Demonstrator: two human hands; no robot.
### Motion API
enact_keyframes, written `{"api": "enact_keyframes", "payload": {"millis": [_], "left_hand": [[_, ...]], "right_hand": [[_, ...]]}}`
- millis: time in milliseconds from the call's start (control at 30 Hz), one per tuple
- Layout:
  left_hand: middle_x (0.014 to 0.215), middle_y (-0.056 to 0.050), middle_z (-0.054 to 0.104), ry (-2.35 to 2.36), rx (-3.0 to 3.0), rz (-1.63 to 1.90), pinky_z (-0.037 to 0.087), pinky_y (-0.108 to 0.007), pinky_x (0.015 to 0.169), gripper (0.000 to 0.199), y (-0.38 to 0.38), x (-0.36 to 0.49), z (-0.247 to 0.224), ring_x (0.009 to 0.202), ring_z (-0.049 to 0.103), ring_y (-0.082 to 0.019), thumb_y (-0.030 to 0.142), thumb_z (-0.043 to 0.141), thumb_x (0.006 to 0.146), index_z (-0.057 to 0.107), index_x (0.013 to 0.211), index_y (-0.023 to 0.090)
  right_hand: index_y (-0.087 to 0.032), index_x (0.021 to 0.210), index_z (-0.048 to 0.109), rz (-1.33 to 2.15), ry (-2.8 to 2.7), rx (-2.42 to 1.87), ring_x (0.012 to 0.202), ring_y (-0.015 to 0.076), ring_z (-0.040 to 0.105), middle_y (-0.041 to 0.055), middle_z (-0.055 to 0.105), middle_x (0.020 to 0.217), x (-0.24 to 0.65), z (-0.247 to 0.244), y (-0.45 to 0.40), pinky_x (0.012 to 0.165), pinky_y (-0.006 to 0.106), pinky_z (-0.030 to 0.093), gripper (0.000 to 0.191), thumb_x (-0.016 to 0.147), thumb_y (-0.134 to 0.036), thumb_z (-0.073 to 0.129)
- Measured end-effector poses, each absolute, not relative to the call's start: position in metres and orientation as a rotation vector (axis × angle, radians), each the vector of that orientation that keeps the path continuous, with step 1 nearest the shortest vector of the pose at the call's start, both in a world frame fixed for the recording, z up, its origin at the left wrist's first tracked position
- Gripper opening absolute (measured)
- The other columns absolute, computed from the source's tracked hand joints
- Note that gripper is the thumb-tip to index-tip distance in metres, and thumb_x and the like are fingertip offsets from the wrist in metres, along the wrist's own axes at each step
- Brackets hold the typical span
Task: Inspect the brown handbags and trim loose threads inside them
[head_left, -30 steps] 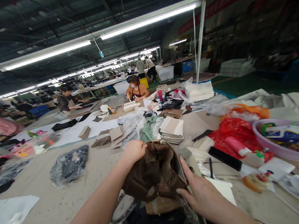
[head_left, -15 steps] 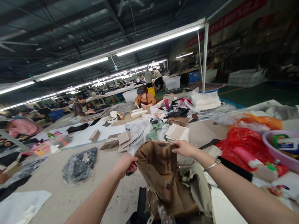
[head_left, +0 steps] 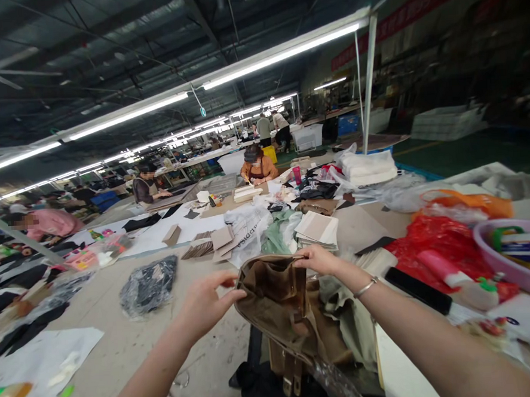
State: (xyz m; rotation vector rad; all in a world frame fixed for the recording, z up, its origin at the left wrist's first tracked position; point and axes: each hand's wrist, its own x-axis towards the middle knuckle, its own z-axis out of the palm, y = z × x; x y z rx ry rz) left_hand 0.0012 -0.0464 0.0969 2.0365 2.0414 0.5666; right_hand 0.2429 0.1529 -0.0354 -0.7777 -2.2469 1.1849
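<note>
A brown fabric bag (head_left: 274,288) hangs between my hands with its mouth held wide. Inside, the lining and a brown tab show. At the left end of the rim, my left hand (head_left: 210,297) has the edge between thumb and fingers, the fingertips partly hidden. My right hand (head_left: 318,260) pinches the rim at the far right. Below the mouth, straps with metal buckles (head_left: 291,379) and a plastic-wrapped strip (head_left: 337,383) hang down. Grey-green fabric (head_left: 347,307) lies bunched against the bag's right side.
On the table (head_left: 207,352) lies a plastic-wrapped dark bundle (head_left: 149,286) at left. Stacked boards (head_left: 316,230) stand beyond the bag. To the right are a phone (head_left: 418,291), a red plastic bag (head_left: 424,242) and a purple basin (head_left: 486,248). A person (head_left: 258,169) works across the table.
The bag's mouth has tipped lower and turned more toward me, with the buckles now in plain view. My left hand has loosened its fist into a thumb-and-finger hold; the right moved slightly left.
</note>
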Motion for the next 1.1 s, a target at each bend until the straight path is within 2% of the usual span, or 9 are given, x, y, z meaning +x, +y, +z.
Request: {"api": "enact_keyframes", "payload": {"millis": [67, 133, 267, 367, 500, 633, 800, 967, 1100], "left_hand": [[0.099, -0.006, 0.06, 1.979, 2.353, 0.584, 0.041, -0.034, 0.085, 0.035, -0.03, 0.012, 0.103, 0.094, 0.054, -0.021, 0.046, 0.06, 0.073, 0.064, 0.1, 0.024], [0.107, -0.007, 0.054, 1.925, 2.508, 0.51, 0.038, -0.036, 0.09, 0.039, -0.009, 0.024, 0.095, 0.101, 0.049, -0.023, 0.048, 0.064, 0.069, 0.064, 0.102, 0.027], [0.117, -0.007, 0.045, 1.882, 2.592, 0.363, 0.029, -0.043, 0.1, 0.041, 0.031, 0.036, 0.067, 0.111, 0.04, -0.026, 0.05, 0.068, 0.064, 0.066, 0.098, 0.027], [0.118, -0.006, 0.046, 1.864, 2.592, 0.293, 0.026, -0.044, 0.102, 0.031, 0.049, 0.035, 0.055, 0.112, 0.04, -0.026, 0.047, 0.067, 0.067, 0.068, 0.089, 0.025], [0.108, -0.003, 0.057, 1.728, 2.569, 0.255, 0.035, -0.034, 0.094, 0.02, 0.062, 0.025, 0.05, 0.1, 0.051, -0.019, 0.04, 0.059, 0.076, 0.069, 0.075, 0.022], [0.094, -0.004, 0.064, 1.75, 2.483, 0.362, 0.042, -0.024, 0.079, 0.019, 0.068, 0.016, 0.043, 0.085, 0.057, -0.014, 0.031, 0.054, 0.081, 0.067, 0.076, 0.017], [0.081, -0.004, 0.064, 1.881, 2.461, 0.353, 0.042, -0.024, 0.072, 0.022, 0.068, 0.016, 0.039, 0.078, 0.057, -0.014, 0.032, 0.054, 0.081, 0.065, 0.072, 0.016], [0.076, -0.003, 0.062, 1.971, 2.411, 0.318, 0.041, -0.024, 0.07, 0.022, 0.069, 0.018, 0.041, 0.074, 0.055, -0.014, 0.031, 0.054, 0.081, 0.064, 0.07, 0.016], [0.076, -0.003, 0.062, 1.995, 2.366, 0.319, 0.04, -0.024, 0.069, 0.022, 0.071, 0.019, 0.04, 0.073, 0.055, -0.014, 0.032, 0.054, 0.08, 0.065, 0.07, 0.016]], "right_hand": [[-0.016, 0.086, 0.071, 1.201, -2.241, -0.773, 0.069, 0.0164, 0.057, -0.0001, 0.068, 0.074, 0.24, -0.034, 0.153, 0.065, 0.025, 0.045, 0.03, 0.073, -0.041, 0.059], [-0.016, 0.088, 0.071, 1.218, -2.232, -0.761, 0.068, 0.016, 0.057, 0.0, 0.067, 0.074, 0.239, -0.032, 0.153, 0.065, 0.025, 0.045, 0.031, 0.074, -0.04, 0.058], [-0.016, 0.089, 0.07, 1.201, -2.251, -0.75, 0.065, 0.0147, 0.055, -0.0011, 0.065, 0.071, 0.24, -0.031, 0.153, 0.061, 0.025, 0.043, 0.031, 0.075, -0.04, 0.058], [-0.017, 0.086, 0.071, 1.173, -2.259, -0.764, 0.062, 0.0144, 0.054, -0.0013, 0.064, 0.068, 0.242, -0.031, 0.152, 0.059, 0.025, 0.043, 0.031, 0.074, -0.042, 0.058], [-0.016, 0.087, 0.071, 1.165, -2.228, -0.77, 0.066, 0.0162, 0.055, -0.0005, 0.064, 0.069, 0.243, -0.031, 0.151, 0.062, 0.026, 0.045, 0.034, 0.074, -0.045, 0.058], [-0.015, 0.084, 0.07, 1.208, -2.206, -0.733, 0.069, 0.0172, 0.056, 0.0002, 0.065, 0.071, 0.24, -0.034, 0.15, 0.064, 0.027, 0.045, 0.035, 0.076, -0.046, 0.057], [-0.013, 0.086, 0.07, 1.25, -2.163, -0.672, 0.075, 0.0188, 0.06, 0.0022, 0.068, 0.078, 0.237, -0.038, 0.15, 0.07, 0.029, 0.047, 0.038, 0.079, -0.047, 0.054], [-0.016, 0.111, 0.063, 1.281, -2.12, -0.596, 0.101, 0.0242, 0.058, 0.007, 0.065, 0.11, 0.237, -0.033, 0.148, 0.091, 0.037, 0.043, 0.047, 0.075, -0.045, 0.061], [-0.018, 0.106, 0.066, 1.151, -2.149, -0.634, 0.094, 0.0243, 0.06, 0.007, 0.067, 0.104, 0.233, -0.027, 0.147, 0.085, 0.036, 0.046, 0.044, 0.073, -0.047, 0.063]]}}
